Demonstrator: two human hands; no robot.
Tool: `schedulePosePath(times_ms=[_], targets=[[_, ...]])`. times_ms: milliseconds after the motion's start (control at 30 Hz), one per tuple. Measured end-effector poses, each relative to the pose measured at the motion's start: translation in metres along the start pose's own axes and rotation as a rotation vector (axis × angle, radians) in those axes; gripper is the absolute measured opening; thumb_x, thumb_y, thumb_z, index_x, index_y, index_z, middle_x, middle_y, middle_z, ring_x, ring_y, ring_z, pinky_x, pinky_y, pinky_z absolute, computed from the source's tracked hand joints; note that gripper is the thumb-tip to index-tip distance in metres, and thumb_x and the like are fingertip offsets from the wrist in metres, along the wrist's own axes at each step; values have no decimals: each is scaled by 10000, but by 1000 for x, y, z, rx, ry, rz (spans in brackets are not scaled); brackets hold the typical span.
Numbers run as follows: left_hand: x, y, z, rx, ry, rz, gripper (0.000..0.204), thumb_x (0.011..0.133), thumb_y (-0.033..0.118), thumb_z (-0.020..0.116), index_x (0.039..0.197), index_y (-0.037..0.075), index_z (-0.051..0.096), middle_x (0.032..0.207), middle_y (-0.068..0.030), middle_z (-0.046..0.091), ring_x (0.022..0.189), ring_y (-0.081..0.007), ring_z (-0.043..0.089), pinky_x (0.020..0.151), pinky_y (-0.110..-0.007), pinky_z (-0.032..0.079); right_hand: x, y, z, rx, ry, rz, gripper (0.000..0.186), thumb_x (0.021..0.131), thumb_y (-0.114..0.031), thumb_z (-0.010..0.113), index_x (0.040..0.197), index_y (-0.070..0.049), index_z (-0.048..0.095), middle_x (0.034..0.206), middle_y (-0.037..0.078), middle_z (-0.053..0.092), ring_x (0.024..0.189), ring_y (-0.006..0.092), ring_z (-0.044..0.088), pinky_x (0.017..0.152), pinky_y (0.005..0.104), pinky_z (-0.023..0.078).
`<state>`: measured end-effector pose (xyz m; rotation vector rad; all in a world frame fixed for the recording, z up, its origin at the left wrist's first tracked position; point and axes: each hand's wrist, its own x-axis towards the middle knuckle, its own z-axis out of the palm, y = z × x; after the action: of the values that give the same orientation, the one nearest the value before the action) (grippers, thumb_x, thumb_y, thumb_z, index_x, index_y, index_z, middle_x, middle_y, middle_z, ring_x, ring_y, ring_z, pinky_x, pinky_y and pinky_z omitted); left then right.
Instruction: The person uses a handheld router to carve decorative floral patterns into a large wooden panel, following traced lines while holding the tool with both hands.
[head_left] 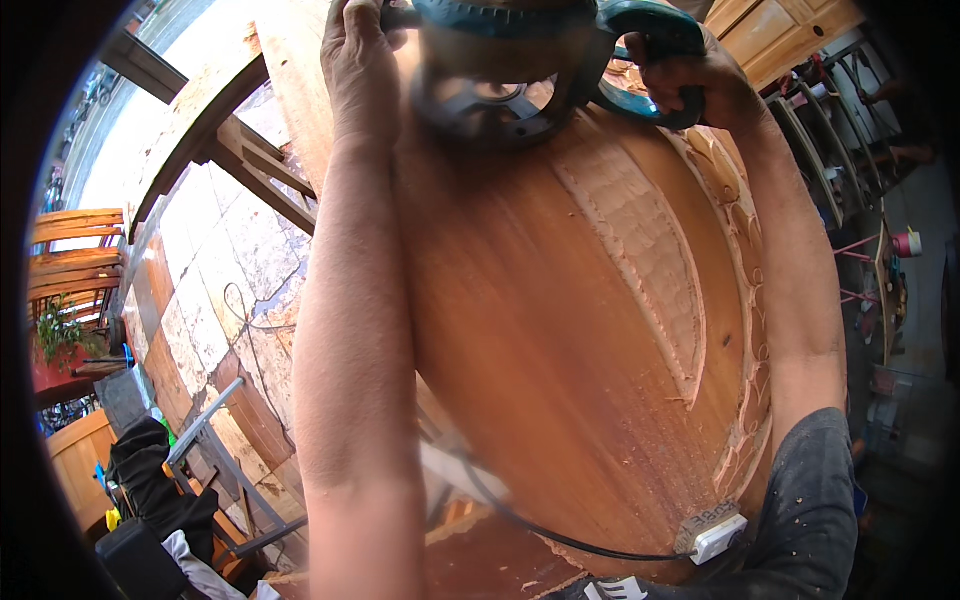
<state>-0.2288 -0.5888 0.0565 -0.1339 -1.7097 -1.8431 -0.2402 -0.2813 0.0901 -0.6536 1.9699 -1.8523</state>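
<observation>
At the top of the view, a teal and black wood router (510,18) stands with its round dark base on a broad reddish-brown wooden panel (500,300). My left hand (360,80) is closed round the dark handle at the router's left side. On the right, my right hand (695,85) wraps the teal loop-shaped handle. The router's upper part is cut off by the frame edge. Right of centre, a pointed shallow recess (640,240) with rough tool marks is cut into the panel. A carved scalloped border (745,250) runs along the right edge, partly behind my right forearm.
A black cord (560,550) crosses the panel's near end to a white electrical connector (718,540). Wood dust lies nearby. On the left are a grey metal frame (215,425), a loose cable and patchy stone tiles (215,230). Cluttered shelves (815,150) stand at right.
</observation>
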Motion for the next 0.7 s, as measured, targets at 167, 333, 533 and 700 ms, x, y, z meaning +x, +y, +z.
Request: schedulePosePath(times_ms=[167, 333, 533, 700], targets=[[14, -17, -4, -52, -39, -48, 343, 1032, 393, 525, 1118, 101, 683, 977, -13, 657, 890, -136, 611, 818, -320, 479, 2, -1, 0, 14, -2, -13, 432, 769, -68, 748, 1171, 24, 620, 758, 67, 615, 542, 134, 553, 513, 283, 457], [17, -31, -10, -52, -16, -58, 384, 1031, 426, 527, 1166, 103, 682, 1033, -15, 660, 945, -140, 610, 844, -325, 475, 5, 2, 0, 25, -8, -14, 436, 768, -64, 749, 1174, 26, 618, 763, 69, 617, 544, 136, 556, 513, 284, 459], [19, -29, -9, -32, -16, -71, 392, 1026, 437, 540, 1176, 106, 685, 1063, -15, 667, 966, -140, 616, 845, -330, 477, 5, -2, -3, 29, -3, -13, 439, 768, -58, 749, 1178, 28, 616, 770, 72, 621, 547, 139, 559, 513, 286, 461], [20, -27, -8, -47, 11, -56, 366, 1027, 427, 540, 1138, 110, 686, 1021, -1, 663, 943, -133, 620, 822, -325, 477, 6, -3, -2, 33, -2, -12, 443, 768, -54, 750, 1181, 29, 615, 775, 74, 623, 549, 141, 562, 513, 288, 463]])
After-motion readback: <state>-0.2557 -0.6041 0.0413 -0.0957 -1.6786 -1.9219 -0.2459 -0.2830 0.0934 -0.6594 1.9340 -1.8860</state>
